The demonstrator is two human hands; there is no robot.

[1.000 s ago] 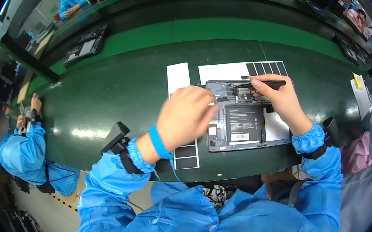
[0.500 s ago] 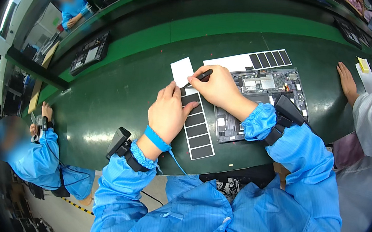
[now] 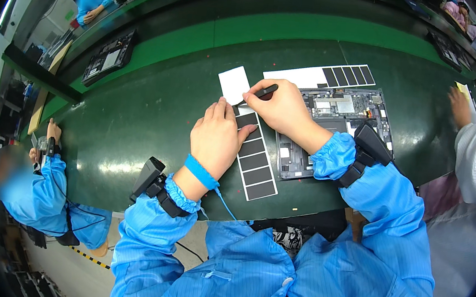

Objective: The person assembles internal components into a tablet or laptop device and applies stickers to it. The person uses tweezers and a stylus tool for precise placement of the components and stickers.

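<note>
My left hand (image 3: pixel 216 137) lies flat on a white backing strip (image 3: pixel 262 190) that carries a row of black rectangular pads (image 3: pixel 256 160). Its fingertips press near the strip's upper end, with the thumb spread over one pad. My right hand (image 3: pixel 282 108) pinches a slim black pen-like tool (image 3: pixel 267 91), whose tip points down at the strip beside my left fingertips. Beyond the hands the strip continues as a blank white part (image 3: pixel 233 83). Under my right wrist sits an opened laptop base (image 3: pixel 380 115) with its boards exposed, partly hidden by my forearm.
Above the laptop base lies a second white strip (image 3: pixel 293 77) with black pads. Another opened laptop base (image 3: pixel 109 57) rests at the far left. At the right, a co-worker's hand (image 3: pixel 461 108) is near a yellow-and-white pad and tools. Another co-worker (image 3: pixel 40 184) sits at the left table edge.
My hands keep nearly the same pose at the strip, the tool still in my right one. The co-worker's hand at the right has moved from the tabletop toward the yellow-and-white pad.
</note>
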